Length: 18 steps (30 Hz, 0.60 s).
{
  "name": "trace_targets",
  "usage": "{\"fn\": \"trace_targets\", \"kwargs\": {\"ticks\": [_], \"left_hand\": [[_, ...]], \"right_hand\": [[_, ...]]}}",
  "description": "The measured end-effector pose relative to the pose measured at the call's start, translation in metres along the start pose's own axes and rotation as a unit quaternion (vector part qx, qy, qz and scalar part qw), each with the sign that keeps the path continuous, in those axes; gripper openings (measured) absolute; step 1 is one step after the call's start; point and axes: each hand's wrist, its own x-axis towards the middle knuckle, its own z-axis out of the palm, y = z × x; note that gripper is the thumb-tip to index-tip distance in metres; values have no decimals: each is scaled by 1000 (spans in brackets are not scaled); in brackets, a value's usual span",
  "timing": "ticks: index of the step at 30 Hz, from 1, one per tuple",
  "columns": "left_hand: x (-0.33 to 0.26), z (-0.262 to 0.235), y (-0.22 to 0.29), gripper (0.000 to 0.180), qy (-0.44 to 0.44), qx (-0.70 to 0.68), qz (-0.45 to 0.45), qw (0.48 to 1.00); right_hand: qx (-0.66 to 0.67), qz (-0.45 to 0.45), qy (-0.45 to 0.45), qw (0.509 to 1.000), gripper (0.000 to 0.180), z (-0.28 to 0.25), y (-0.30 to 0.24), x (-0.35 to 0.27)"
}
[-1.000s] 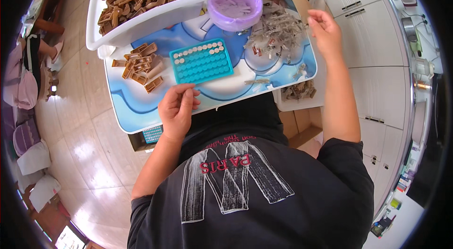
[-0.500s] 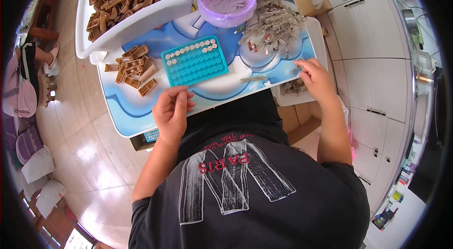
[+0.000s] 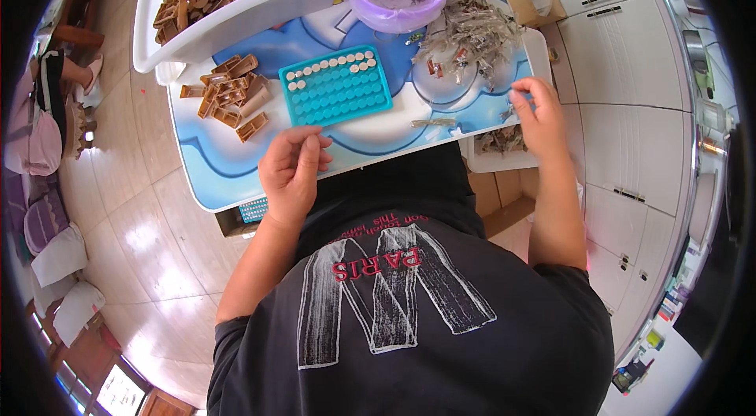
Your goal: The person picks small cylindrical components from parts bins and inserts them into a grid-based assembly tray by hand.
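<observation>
At the front edge of the table my left hand [image 3: 295,168] hovers with fingers curled and thumb close to the index finger; whatever they hold, if anything, is hidden. My right hand [image 3: 539,117], at the table's right end, pinches a small greyish piece [image 3: 509,112] too small to make out. Between and beyond the hands lies a teal tray [image 3: 339,101] with rows of round pockets. White discs [image 3: 321,67] fill its far row and a few spots below. A thin strip-like bundle [image 3: 433,123] rests nearer my right hand.
Brown plastic pieces [image 3: 232,93] lie left of the tray; a white tub [image 3: 236,30] behind holds many more. A purple-lined basin [image 3: 398,18] contains pale strips. Right of it is a heap of clear, wiry pieces [image 3: 472,34]. A white bin [image 3: 504,157] sits below the right edge.
The view has shifted, so the table sits slightly higher and farther right. My right hand has drawn slightly outward, past the table's right edge. My left hand keeps its curled shape.
</observation>
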Motion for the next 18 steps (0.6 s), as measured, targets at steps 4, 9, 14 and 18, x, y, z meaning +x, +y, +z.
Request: {"fn": "trace_targets", "kwargs": {"ticks": [4, 9, 14, 18], "left_hand": [[0, 1, -1, 13, -3, -3, -4, 1000], [-2, -1, -1, 13, -3, 0, -4, 1000], [-1, 0, -1, 14, -7, -2, 2, 1000], [-2, -2, -2, 18, -17, -6, 18, 1000]], "right_hand": [[-57, -55, -15, 997, 17, 15, -12, -2], [-1, -148, -94, 984, 18, 28, -62, -4], [-39, -160, -114, 980, 19, 53, -54, -7], [82, -80, -73, 991, 15, 42, -66, 3]]}}
